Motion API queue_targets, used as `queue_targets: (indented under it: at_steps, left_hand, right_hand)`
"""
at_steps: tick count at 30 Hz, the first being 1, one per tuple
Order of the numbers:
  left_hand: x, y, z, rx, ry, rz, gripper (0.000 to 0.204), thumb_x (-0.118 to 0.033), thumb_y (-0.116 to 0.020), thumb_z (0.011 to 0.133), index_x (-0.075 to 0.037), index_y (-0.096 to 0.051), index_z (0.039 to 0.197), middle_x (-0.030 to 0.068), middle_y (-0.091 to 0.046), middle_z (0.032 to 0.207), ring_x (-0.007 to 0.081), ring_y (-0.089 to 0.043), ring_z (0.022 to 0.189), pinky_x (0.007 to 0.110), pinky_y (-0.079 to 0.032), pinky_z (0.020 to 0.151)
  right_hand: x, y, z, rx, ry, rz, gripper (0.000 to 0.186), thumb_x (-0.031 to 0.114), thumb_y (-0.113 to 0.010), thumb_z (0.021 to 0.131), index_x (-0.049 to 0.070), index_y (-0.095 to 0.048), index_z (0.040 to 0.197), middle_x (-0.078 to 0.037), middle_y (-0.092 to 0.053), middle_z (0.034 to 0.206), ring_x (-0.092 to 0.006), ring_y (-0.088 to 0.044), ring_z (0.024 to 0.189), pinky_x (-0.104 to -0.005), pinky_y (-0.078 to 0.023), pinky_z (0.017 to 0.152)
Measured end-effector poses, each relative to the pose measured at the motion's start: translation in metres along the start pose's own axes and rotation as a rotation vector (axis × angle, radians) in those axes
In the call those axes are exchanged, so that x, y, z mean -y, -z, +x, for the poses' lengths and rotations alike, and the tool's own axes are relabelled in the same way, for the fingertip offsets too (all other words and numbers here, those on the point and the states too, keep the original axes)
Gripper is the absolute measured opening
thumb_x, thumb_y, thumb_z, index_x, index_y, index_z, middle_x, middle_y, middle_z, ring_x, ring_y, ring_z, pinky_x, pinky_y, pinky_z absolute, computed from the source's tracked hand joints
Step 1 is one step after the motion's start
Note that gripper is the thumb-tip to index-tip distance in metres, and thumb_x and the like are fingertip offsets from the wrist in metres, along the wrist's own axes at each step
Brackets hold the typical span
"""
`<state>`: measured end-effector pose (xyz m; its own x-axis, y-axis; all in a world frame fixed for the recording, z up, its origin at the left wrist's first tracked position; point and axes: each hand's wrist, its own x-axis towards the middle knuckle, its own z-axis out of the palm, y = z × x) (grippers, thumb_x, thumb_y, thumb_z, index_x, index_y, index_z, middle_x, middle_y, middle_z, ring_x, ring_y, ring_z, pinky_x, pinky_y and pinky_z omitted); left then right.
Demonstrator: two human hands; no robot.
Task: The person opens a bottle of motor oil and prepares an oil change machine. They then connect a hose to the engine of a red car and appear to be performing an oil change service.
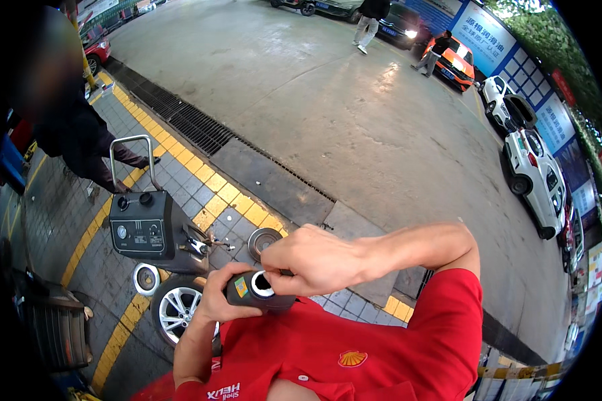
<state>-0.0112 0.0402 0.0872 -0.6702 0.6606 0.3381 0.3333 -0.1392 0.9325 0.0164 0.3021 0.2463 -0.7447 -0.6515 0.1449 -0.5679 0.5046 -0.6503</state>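
Note:
A black plastic bottle (pixel 277 302) is tilted in front of my chest, its round white-rimmed mouth turned up towards me. My left hand (pixel 222 294) wraps round its side and shoulder, beside a small green and yellow label. Right at the mouth, my right hand (pixel 308 257) has its fingers closed in a pinch over the rim. A dark bit shows at those fingers; what they hold is mostly hidden. Beyond the left hand stands a black wheeled machine (pixel 140 227) with a gauge, two dark caps and a metal handle.
A car wheel (pixel 177 311) lies on the tiles, with a brake disc (pixel 146 279) and another disc (pixel 264 242) nearby. A person (pixel 73 127) stands at the left. Beyond the drain grate (pixel 174 107) are people walking and parked cars, including a white car (pixel 535 177).

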Motion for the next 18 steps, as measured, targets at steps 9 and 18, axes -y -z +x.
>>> queue_targets:
  at_steps: [9,18]
  left_hand:
    - [-0.017,-0.013,0.011,-0.194,-0.045,0.132,0.079,-0.024,-0.103,0.067,-0.001,-0.064,0.131,0.0133,-0.076,0.119,0.0227,-0.075,0.109,0.037,-0.057,0.097]
    - [-0.023,-0.043,0.028,-0.284,-0.139,0.192,0.08,-0.024,-0.103,0.067,-0.001,-0.063,0.132,0.0134,-0.075,0.119,0.0244,-0.076,0.108,0.036,-0.058,0.096]
  right_hand:
    - [-0.02,-0.022,-0.003,-0.466,0.243,-0.228,0.015,0.003,-0.075,0.081,0.006,-0.06,0.083,-0.009,-0.06,0.071,-0.0287,-0.062,0.057,-0.04,-0.049,0.05]
    - [-0.054,-0.048,-0.032,-0.847,0.123,0.283,0.011,0.002,-0.07,0.097,0.002,-0.059,0.095,-0.01,-0.068,0.078,-0.015,-0.065,0.06,-0.0303,-0.051,0.055]
